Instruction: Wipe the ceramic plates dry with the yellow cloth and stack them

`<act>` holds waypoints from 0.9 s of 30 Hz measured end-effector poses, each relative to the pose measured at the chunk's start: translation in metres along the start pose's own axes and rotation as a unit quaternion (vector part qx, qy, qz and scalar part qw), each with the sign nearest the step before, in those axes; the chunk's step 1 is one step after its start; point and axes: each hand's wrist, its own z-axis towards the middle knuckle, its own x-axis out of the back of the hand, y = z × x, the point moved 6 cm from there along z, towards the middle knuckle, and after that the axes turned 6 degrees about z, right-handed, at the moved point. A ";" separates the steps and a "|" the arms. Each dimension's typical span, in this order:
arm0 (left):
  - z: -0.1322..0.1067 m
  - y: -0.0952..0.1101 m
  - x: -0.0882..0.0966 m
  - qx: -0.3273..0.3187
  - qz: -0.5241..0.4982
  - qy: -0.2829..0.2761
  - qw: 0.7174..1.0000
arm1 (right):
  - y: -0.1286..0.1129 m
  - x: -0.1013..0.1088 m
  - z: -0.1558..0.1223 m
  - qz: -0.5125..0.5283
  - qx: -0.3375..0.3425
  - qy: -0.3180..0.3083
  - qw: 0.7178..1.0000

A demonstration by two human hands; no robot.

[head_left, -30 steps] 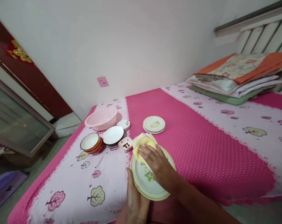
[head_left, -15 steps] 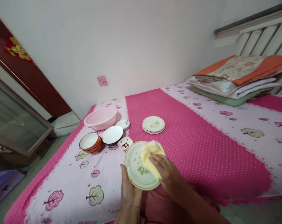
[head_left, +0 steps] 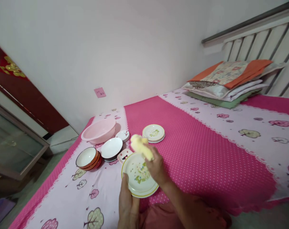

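A cream plate [head_left: 139, 175] with a yellow rim and green floral print is tilted up toward me. My left hand [head_left: 128, 198] grips it from the lower left, thumb over the rim and the other fingers hidden beneath. In my right hand [head_left: 156, 165] a pale yellow cloth [head_left: 141, 147] is bunched over the plate's upper edge; I cannot tell whether it touches the plate. Just past the plate lies a small pinkish dish [head_left: 124, 156] with a dark figure, partly covered. Matching floral plates [head_left: 153, 132] are stacked farther off on the pink bedspread.
To the left on the bed [head_left: 194, 159] stand orange bowls [head_left: 88, 158], white plates [head_left: 111, 148], small saucers [head_left: 123, 135] and a pink basin [head_left: 99, 131]. Folded bedding [head_left: 225, 79] is piled at the right by the white headboard. A wall rises behind the bed.
My right hand has lifted the cloth from the plate's middle to its upper edge, up and to the left, bunching it. The floral print shows more fully. The camera view has shifted somewhat.
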 end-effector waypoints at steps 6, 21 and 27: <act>0.019 0.033 0.036 -0.039 0.073 0.071 0.994 | 0.084 0.067 0.027 0.271 -0.181 0.329 0.887; 0.110 0.033 -0.088 -0.004 0.074 0.024 0.997 | 0.113 0.133 0.033 0.344 -0.162 0.449 0.808; 0.181 0.008 -0.150 -0.003 0.083 0.004 0.997 | 0.106 0.138 0.034 0.338 -0.160 0.472 0.798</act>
